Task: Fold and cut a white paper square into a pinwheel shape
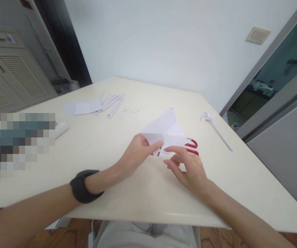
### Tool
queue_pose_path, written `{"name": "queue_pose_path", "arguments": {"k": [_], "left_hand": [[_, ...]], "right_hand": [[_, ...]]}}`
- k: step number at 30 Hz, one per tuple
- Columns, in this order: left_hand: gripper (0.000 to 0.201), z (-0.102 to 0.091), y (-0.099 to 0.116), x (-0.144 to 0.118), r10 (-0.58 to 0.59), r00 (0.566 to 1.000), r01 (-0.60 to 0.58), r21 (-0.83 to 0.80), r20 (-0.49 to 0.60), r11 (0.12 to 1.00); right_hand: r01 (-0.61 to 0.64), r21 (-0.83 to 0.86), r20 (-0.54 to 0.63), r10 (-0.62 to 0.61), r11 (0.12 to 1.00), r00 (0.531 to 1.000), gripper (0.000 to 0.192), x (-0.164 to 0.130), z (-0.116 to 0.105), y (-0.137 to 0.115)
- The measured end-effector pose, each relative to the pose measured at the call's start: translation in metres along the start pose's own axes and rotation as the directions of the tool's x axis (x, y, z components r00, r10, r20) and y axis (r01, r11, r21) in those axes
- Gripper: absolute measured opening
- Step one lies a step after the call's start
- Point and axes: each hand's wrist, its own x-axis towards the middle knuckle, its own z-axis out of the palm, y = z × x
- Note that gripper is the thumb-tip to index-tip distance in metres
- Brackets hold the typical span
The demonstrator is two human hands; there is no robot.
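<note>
A folded white paper sheet [165, 129], shaped like a triangle, lies over the cream table [127, 193] near the middle. My left hand [135, 156] pinches its near corner between thumb and fingers; a black band sits on that wrist. My right hand [188, 170] touches the paper's near edge with its fingertips, fingers curled. Red-handled scissors [192, 146] lie on the table just behind my right hand, partly hidden under the paper.
Cut paper sheets and strips [96, 105] lie at the far left of the table. A small paper pinwheel on a thin stick [215, 127] rests at the right. A white tube-like object [60, 129] lies at the left edge. A glass door stands at the right.
</note>
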Motion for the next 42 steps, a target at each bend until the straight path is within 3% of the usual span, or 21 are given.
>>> {"name": "queue_pose_path", "arguments": {"k": [18,27,34,42], "left_hand": [[0.006,0.000,-0.005,0.001,-0.059,0.996,0.066,-0.124,0.063,0.990],[0.006,0.000,-0.003,0.000,-0.086,0.995,0.089,-0.063,0.045,0.994],[0.010,-0.002,0.001,0.000,-0.136,0.980,0.144,-0.042,0.147,0.989],[0.016,0.001,0.009,0.000,-0.107,0.966,0.110,0.001,0.237,0.994]], "right_hand": [[0.151,-0.103,0.026,-0.149,0.983,0.988,0.009,0.002,0.004,0.002],[0.258,-0.142,-0.034,-0.265,0.956,0.964,0.011,0.001,0.002,0.000],[0.224,-0.148,-0.108,-0.241,0.963,0.964,0.012,0.002,0.000,-0.005],[0.120,-0.132,-0.171,-0.142,0.984,0.975,0.009,0.004,-0.002,-0.002]]}}
